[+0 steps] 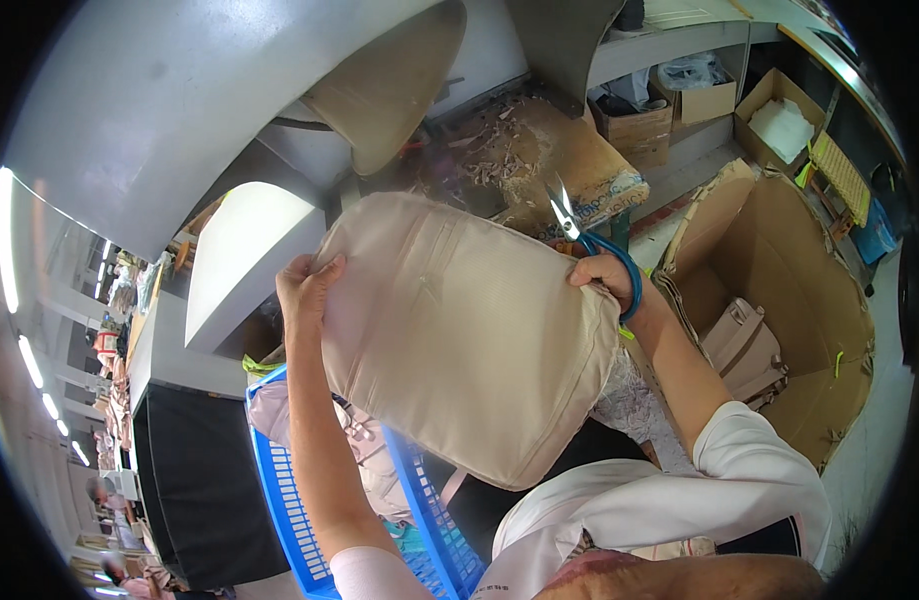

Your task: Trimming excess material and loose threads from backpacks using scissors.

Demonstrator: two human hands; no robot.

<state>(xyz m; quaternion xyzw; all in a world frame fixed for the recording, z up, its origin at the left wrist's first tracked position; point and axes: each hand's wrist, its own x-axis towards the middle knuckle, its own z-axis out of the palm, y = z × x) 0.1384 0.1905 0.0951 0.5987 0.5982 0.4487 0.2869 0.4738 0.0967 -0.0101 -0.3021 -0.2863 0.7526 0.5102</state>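
Note:
Between my two hands a pale beige fabric bag (479,330) is held up, its broad side facing me, with rounded corners and a seam across its left part. My left hand (309,290) is closed on its left edge, the thumb on the near face. At the upper right corner, my right hand (601,275) pinches the bag's edge. Scissors (619,265) with teal handles also hang on that hand, their blades parted and pointing up and away. The bag hides the fingers behind it.
A blue plastic basket (279,490) with pinkish bags stands at lower left. At right, a large cardboard box (829,310) holds a pink bag with straps (744,345). Scraps litter the brown board (539,130) ahead, under a grey machine housing (179,100). Smaller boxes (634,130) stand behind.

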